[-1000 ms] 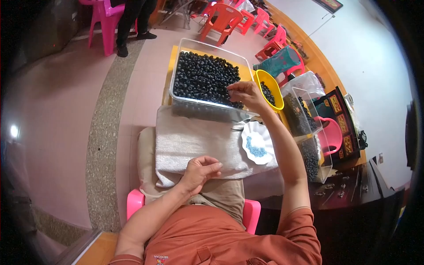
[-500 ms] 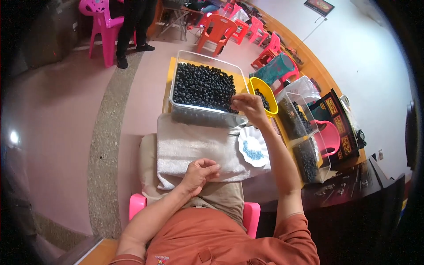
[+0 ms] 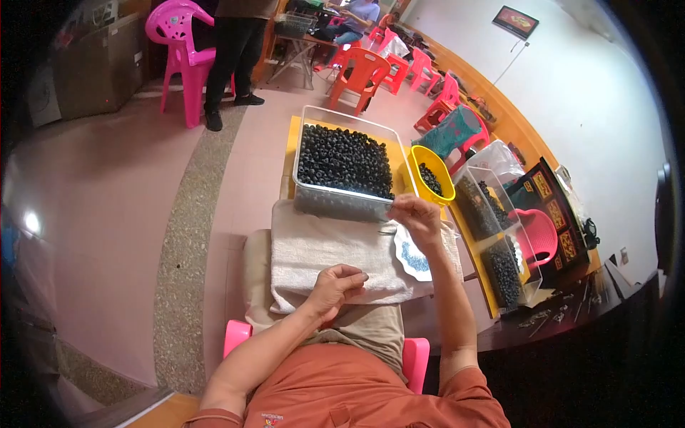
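My right hand is at the near right corner of a clear plastic box, its fingertips pinched together. What they hold, if anything, is too small to make out. The box is full of small black bead-like pieces, some with a hole showing. My left hand is over a white towel on my lap, thumb and forefinger closed on something small and dark that I cannot name. Beneath my right wrist lies a white scalloped dish with tiny blue beads, partly hidden by the arm.
A yellow bowl with black pieces stands right of the box. Farther right, clear containers hold more of them. Pink and red plastic chairs fill the background. A person in dark trousers stands at the far left.
My right hand has drawn back from over the black pieces to the box's near corner. My left hand keeps nearly the same pose. The whole view has shifted, showing more of the far room.
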Demonstrator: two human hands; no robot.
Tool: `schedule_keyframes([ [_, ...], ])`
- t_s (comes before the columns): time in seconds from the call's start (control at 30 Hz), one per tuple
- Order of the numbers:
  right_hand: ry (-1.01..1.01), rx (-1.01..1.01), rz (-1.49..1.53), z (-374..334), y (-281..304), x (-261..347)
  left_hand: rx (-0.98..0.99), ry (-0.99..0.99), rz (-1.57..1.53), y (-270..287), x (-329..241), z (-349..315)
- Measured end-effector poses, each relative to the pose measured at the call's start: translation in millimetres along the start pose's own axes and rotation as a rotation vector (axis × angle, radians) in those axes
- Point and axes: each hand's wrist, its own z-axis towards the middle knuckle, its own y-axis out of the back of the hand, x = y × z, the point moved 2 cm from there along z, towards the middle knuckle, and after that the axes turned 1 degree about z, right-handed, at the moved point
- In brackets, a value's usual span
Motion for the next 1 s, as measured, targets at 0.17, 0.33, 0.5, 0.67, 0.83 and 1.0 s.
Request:
schedule_keyframes([
  [0.17,-0.071,0.093,-0.005,-48.4,-21.1,-5.1,0.01,-0.002,0.007,-1.5,-0.4,0.7],
  [0.33,-0.157,0.152,0.086,-79.9,-33.2,-15.9,0.028,-0.007,0.033,-1.3,0.3,0.4],
  [0.5,-0.3,0.17,0.183,-99.1,-34.9,-15.8,0.072,-0.03,0.081,0.5,3.6,2.5],
  [0.67,-0.346,0.206,0.107,-109.1,-37.3,-18.1,0.098,-0.051,0.097,1.3,5.1,2.8],
  [0.83,-0.378,0.178,0.178,-121.5,-34.4,-20.3,0.097,-0.036,0.124,-3.3,3.9,-1.1],
  [1.0,-0.465,0.124,0.23,-133.0,-33.1,-19.8,0.119,-0.058,0.148,-6.7,5.8,-4.0],
])
